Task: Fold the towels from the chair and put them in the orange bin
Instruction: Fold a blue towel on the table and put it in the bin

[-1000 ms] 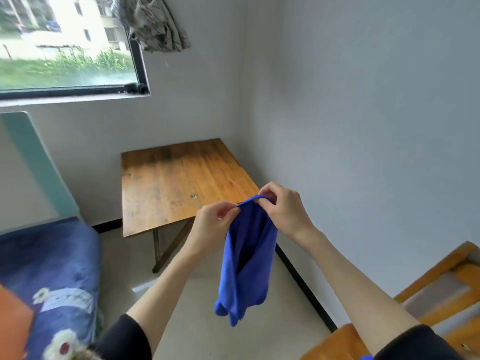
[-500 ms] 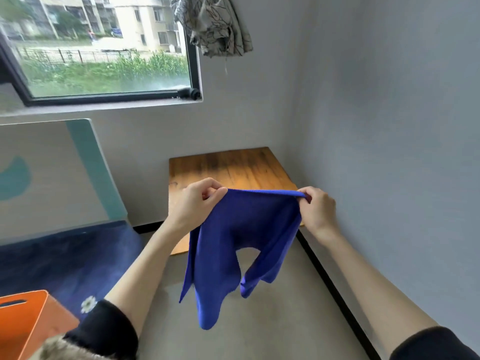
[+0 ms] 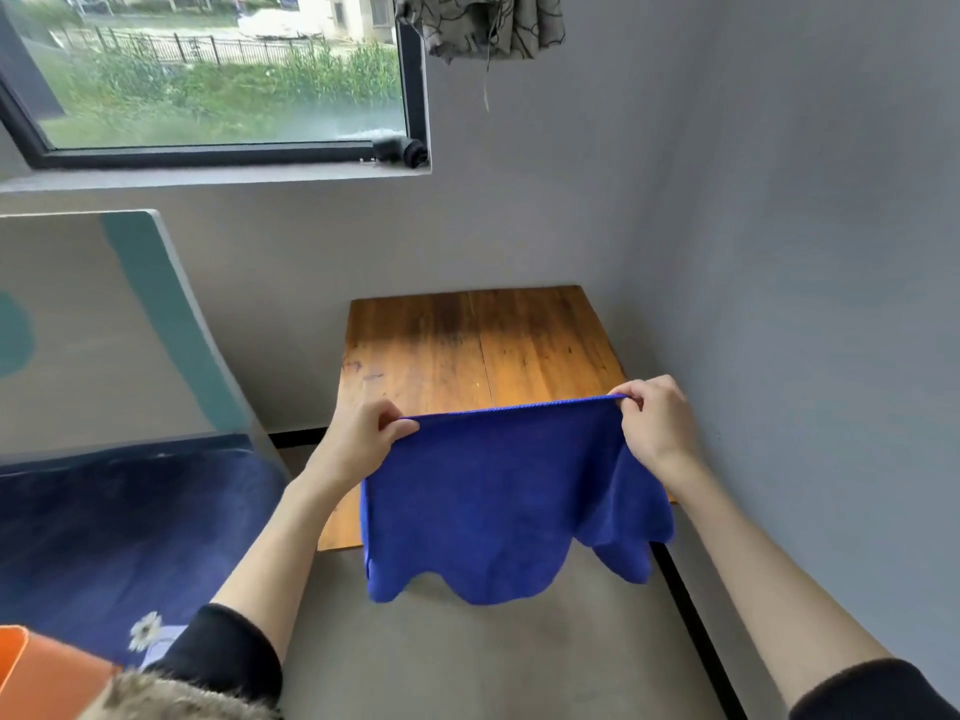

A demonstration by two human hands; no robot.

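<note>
A blue towel (image 3: 498, 491) hangs spread out in the air in front of me, its top edge pulled straight. My left hand (image 3: 363, 439) pinches its top left corner. My right hand (image 3: 652, 423) pinches the top right corner. The towel's lower edge droops in waves over the near edge of a wooden table (image 3: 467, 345). A corner of the orange bin (image 3: 36, 672) shows at the bottom left. The chair is out of view.
The table stands in the room's corner, against grey walls. A bed with a dark blue flowered cover (image 3: 119, 527) and a pale headboard (image 3: 93, 319) lies to the left. A window (image 3: 208, 70) is above it, with patterned cloth (image 3: 488, 23) hanging beside it. Grey floor (image 3: 467, 662) lies below.
My hands have moved apart and stretched the bunched towel out flat. The view has swung left, so the chair has left the frame and the orange bin has come in.
</note>
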